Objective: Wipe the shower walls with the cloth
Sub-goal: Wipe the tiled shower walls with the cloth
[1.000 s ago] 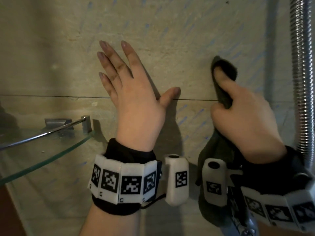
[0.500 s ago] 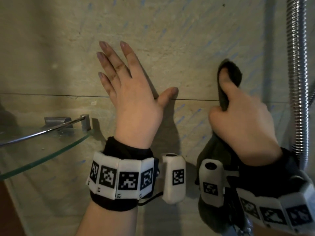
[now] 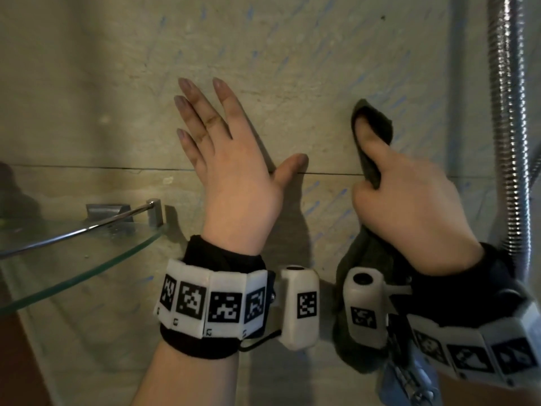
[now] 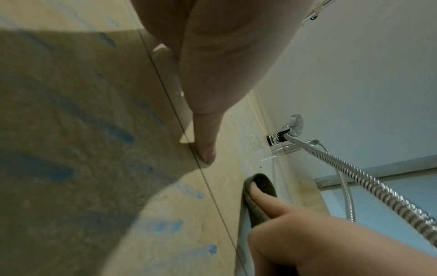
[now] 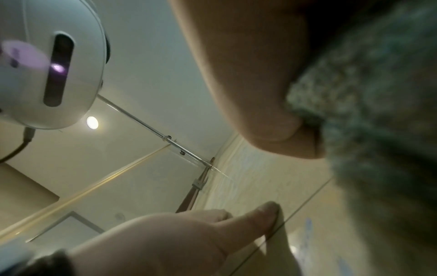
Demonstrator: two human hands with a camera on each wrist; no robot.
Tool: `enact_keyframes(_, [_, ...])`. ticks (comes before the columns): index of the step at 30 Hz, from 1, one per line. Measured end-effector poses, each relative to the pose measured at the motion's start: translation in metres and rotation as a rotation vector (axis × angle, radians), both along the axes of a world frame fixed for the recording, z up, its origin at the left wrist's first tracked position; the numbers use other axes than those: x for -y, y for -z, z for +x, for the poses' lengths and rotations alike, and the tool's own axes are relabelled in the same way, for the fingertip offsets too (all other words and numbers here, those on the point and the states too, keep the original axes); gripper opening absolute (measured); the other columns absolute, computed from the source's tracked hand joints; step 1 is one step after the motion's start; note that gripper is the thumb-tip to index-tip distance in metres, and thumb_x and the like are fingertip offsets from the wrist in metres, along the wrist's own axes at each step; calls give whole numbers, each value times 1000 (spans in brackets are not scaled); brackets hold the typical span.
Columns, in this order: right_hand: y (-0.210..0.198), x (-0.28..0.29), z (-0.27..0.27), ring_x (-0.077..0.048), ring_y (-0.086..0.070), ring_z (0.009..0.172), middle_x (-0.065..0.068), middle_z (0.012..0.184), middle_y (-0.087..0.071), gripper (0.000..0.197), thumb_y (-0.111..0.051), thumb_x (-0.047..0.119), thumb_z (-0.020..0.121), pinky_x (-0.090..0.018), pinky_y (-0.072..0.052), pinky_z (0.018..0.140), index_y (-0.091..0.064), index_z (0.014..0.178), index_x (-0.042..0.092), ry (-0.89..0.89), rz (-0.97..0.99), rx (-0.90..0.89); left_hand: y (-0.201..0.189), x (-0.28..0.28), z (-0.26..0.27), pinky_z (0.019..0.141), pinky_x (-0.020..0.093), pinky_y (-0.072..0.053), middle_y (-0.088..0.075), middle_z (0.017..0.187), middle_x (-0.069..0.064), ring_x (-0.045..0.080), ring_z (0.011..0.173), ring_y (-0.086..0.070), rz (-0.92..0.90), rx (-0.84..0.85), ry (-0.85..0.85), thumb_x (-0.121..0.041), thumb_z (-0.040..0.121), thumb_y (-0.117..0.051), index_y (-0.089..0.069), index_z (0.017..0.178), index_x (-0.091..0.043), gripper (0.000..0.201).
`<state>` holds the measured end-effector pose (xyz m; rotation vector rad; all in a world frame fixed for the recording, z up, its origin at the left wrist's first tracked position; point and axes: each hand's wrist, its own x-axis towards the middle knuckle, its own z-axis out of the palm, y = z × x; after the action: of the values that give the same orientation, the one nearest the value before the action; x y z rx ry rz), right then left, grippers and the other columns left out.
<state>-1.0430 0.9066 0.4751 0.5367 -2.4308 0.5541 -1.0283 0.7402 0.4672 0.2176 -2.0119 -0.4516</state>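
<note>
Your right hand (image 3: 409,206) clenched the dark green terry cloth (image 3: 373,127) against the beige tiled shower wall (image 3: 292,54), at three o'clock from your flat, released left hand (image 3: 231,171). Sweeping further right risked snagging the ribbed chrome shower hose (image 3: 509,142).

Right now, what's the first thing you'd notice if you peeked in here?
Two hands on a beige shower wall streaked with blue marks. The left hand lies flat with fingers spread, and the right hand presses a dark cloth against the wall beside it. A shiny metal shower hose hangs at far right, a glass shelf at lower left.
</note>
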Motion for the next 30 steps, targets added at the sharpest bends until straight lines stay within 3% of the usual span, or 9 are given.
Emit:
enact_keyframes(5, [3,16,6,-34,-56,104,-11,117,-61,78,-49,23,86,-36,-44,79,-11,143,59,-63,98,22,0,2,-1,113,42,16,24,152,25,36,141,23,0,-16,11,-62,79,-62,15,149,-5,119])
enact_keyframes(9, [-18,14,0,-35,-55,108,-14,124,-58,78,-49,20,85,-36,-46,84,-14,142,60,-73,44,-21,1,3,0,113,41,16,25,153,23,35,142,24,7,-20,34,-63,78,-62,15,149,-6,119])
enact_keyframes(14, [-24,0,0,-39,-54,104,-19,116,-57,79,-48,21,86,-34,-35,73,-8,146,54,6,17,-2,2,2,1,113,41,16,26,152,23,35,141,24,11,-17,36,-62,78,-63,16,149,-6,119])
enact_keyframes(19, [-11,13,9,-36,-55,104,-16,118,-59,79,-49,23,87,-33,-39,73,-7,145,57,-41,120,18,2,2,-1,111,40,18,26,152,24,35,141,25,16,-33,42,-62,77,-63,16,149,-6,120])
enact_keyframes(23, [-26,22,6,-34,-55,109,-13,123,-58,78,-48,22,87,-32,-38,76,-9,142,60,-70,88,6,1,3,0,111,40,19,26,152,23,34,141,25,21,-26,57,-64,76,-62,16,149,-6,121])
enact_keyframes(30, [-24,9,3,-38,-53,104,-18,119,-55,83,-47,23,86,-34,-33,72,0,150,45,44,14,-2,1,2,0,112,40,18,26,152,23,34,141,25,24,-29,50,-61,77,-63,16,149,-7,120])
